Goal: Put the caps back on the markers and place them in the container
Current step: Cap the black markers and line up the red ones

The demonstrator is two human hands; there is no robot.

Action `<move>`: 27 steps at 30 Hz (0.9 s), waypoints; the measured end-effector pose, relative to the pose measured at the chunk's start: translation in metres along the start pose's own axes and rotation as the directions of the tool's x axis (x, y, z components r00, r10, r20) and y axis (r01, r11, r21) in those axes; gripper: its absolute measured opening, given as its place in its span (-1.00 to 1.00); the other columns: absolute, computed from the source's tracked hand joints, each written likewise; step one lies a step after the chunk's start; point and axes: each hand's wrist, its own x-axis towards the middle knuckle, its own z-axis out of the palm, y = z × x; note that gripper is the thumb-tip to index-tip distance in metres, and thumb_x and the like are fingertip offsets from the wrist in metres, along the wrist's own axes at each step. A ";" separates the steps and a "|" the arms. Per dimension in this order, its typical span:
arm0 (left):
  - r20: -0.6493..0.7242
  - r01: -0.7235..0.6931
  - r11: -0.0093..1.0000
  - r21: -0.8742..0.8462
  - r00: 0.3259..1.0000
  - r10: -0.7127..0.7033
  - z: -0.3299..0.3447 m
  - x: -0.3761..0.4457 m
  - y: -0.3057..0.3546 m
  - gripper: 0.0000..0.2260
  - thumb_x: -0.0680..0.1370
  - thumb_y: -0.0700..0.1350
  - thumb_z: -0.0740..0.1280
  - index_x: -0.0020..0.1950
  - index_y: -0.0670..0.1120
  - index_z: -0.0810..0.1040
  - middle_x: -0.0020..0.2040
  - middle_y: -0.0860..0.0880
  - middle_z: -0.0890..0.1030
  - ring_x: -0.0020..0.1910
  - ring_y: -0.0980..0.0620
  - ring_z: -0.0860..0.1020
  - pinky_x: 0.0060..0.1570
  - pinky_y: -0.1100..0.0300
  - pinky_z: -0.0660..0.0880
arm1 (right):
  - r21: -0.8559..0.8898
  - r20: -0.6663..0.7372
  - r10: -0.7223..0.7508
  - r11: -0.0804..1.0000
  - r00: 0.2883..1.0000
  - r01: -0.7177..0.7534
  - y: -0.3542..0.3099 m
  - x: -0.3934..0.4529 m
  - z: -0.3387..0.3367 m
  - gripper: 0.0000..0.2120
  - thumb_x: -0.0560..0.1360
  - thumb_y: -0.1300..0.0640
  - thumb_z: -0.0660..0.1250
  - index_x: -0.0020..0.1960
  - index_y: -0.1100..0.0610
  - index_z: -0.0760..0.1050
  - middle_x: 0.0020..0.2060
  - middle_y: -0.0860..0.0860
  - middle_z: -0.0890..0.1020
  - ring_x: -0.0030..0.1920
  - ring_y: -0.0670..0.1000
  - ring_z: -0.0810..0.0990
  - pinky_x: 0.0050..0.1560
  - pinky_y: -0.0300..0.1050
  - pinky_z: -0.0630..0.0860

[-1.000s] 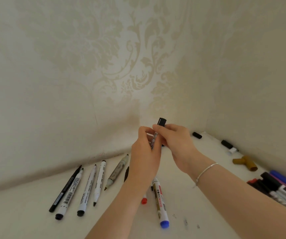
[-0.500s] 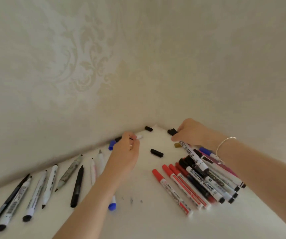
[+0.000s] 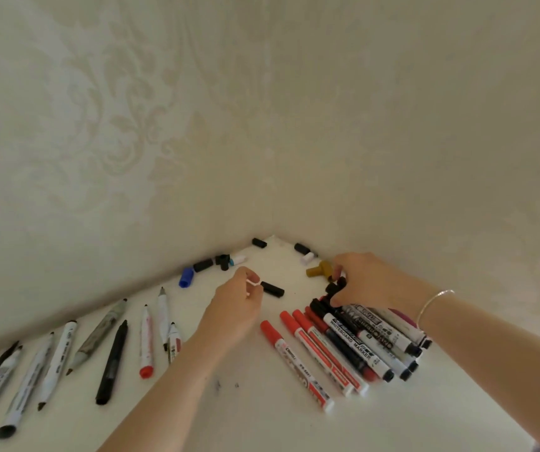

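Cream damask wallpaper (image 3: 125, 132) covers the two walls that meet in a corner behind a white desk (image 3: 392, 415). Along the left wall lies a row of uncapped markers (image 3: 112, 360), tips pointing at the wall. Loose black caps (image 3: 204, 265) and a blue plastic cap (image 3: 186, 277) sit along the wall's foot near the corner. The left hand (image 3: 236, 308) pinches a small white cap (image 3: 253, 283) in curled fingers, just beside a loose black cap (image 3: 272, 289) lying on the desk. The right hand (image 3: 364, 281), with a thin silver bracelet (image 3: 433, 303) at the wrist, grips the black capped end of a whiteboard marker (image 3: 335, 290) at the far end of a pile of capped red and black markers (image 3: 343, 347). A mustard T-shaped piece (image 3: 319, 270) lies just behind that hand.
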 end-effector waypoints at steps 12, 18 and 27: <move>0.104 -0.033 0.994 0.104 0.994 0.022 -0.018 0.002 -0.011 -0.85 0.62 -0.05 0.17 0.15 0.12 0.44 0.01 0.12 0.52 -0.07 0.16 0.53 -0.04 0.22 0.51 | 0.093 -0.170 0.038 0.995 0.985 -0.022 -0.007 0.055 -0.008 -0.72 0.54 0.13 0.27 0.23 0.15 0.41 -0.02 0.07 0.55 -0.15 0.03 0.55 -0.11 -0.11 0.54; 0.007 -0.020 0.903 0.429 1.000 0.018 -0.066 0.004 -0.030 -0.62 0.61 -0.01 0.20 0.43 0.17 0.31 0.41 0.09 0.35 0.38 0.07 0.34 0.38 0.07 0.25 | -0.271 -0.041 -0.021 0.963 0.999 0.009 -0.031 0.122 0.014 -0.73 0.57 0.27 0.08 0.25 0.22 0.37 0.13 0.15 0.51 -0.07 0.08 0.49 -0.13 -0.13 0.44; -0.036 0.269 0.865 0.424 0.959 -0.280 -0.145 -0.015 -0.098 -0.55 0.60 0.03 0.22 0.49 0.17 0.25 0.27 -0.04 0.36 0.29 -0.07 0.41 0.32 0.07 0.34 | -0.558 -0.145 -0.006 0.826 0.989 -0.077 -0.040 0.163 0.042 -0.69 0.59 0.25 0.08 0.28 0.14 0.43 0.20 0.10 0.50 0.17 0.08 0.54 0.08 -0.12 0.48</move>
